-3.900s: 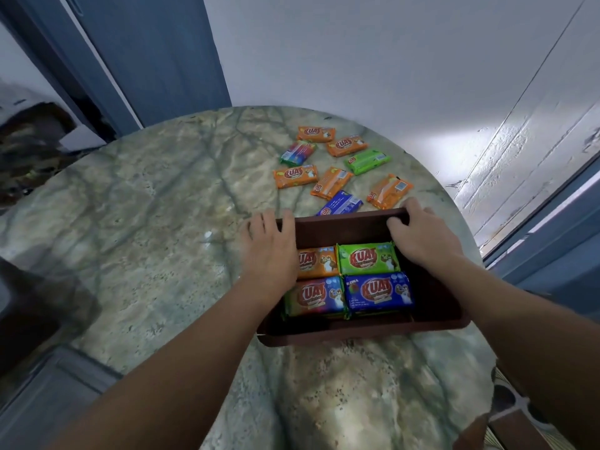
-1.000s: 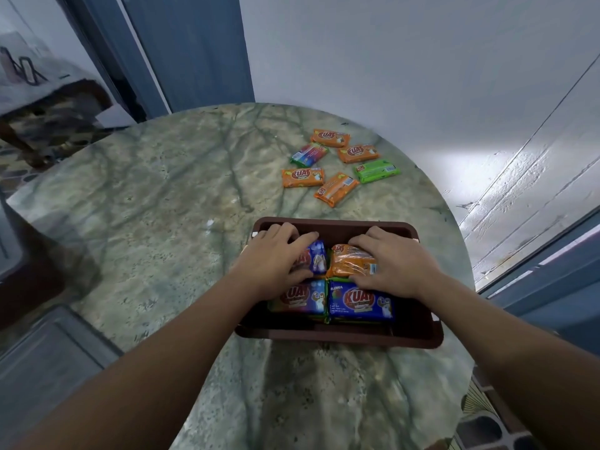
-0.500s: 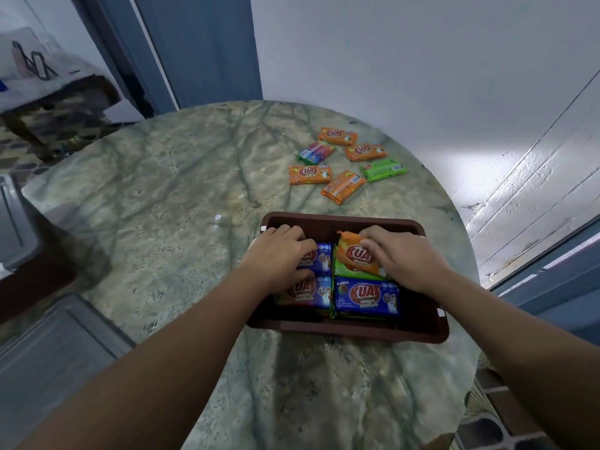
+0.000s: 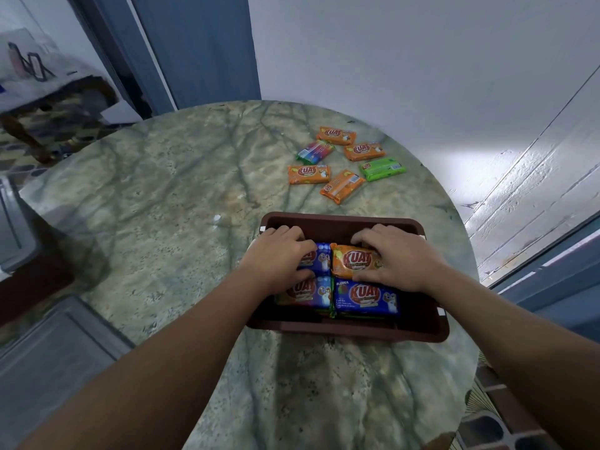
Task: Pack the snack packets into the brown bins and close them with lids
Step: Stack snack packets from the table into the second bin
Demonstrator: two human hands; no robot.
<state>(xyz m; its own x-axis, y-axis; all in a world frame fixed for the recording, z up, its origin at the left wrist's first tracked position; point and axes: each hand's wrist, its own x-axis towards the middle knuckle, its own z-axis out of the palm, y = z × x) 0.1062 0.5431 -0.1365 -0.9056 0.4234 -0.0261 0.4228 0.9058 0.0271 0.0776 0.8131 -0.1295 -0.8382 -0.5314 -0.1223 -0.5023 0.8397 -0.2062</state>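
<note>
Left hand (image 4: pixel 279 258) covers most of the blue packet (image 4: pixel 319 258) under it. Right hand (image 4: pixel 394 259) hides one end of the orange packet (image 4: pixel 352 261). Can't tell what lies under the top packets in the brown bin (image 4: pixel 344 331). Table (image 4: pixel 162 206) cut off at the bottom edge. Small print on the packets too tiny to read.

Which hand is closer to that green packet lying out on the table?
The right. The right hand is in the brown bin on an orange packet, roughly below the green packet. The left hand sits farther to the left, on a blue packet.
</note>
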